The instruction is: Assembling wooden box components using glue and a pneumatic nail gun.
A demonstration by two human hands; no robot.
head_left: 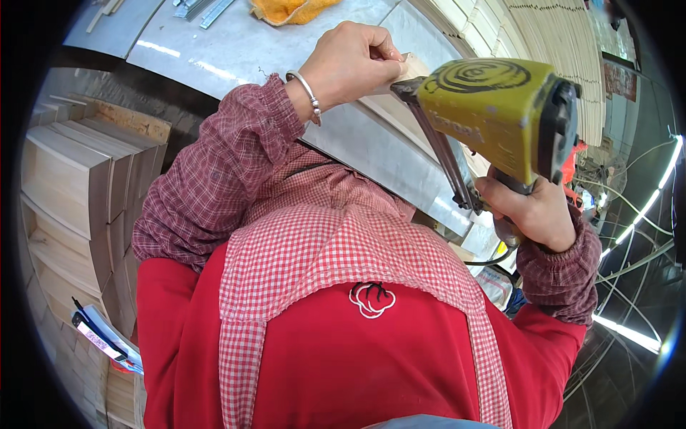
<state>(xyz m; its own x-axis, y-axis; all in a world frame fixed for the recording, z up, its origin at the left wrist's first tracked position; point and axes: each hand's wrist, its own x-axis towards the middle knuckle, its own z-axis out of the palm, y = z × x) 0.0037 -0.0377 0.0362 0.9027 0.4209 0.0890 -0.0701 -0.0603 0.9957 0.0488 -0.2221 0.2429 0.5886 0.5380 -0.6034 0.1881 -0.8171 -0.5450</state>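
Observation:
My right hand [532, 211] grips the handle of a yellow-green pneumatic staple gun [493, 107], whose dark nose presses against a thin pale wooden piece [413, 68]. My left hand [354, 61], with a silver bangle on the wrist, holds that wooden piece down on the grey metal worktable [243, 50]. Plaid sleeves and a red apron with checked straps fill the lower part of the view.
Stacks of pale wooden boards [78, 179] stand at the left. Rows of thin wooden slats [543, 36] lie at the upper right. A yellow cloth [289, 10] and metal strips [196, 8] lie at the table's far side. Pens and papers [103, 336] sit at the lower left.

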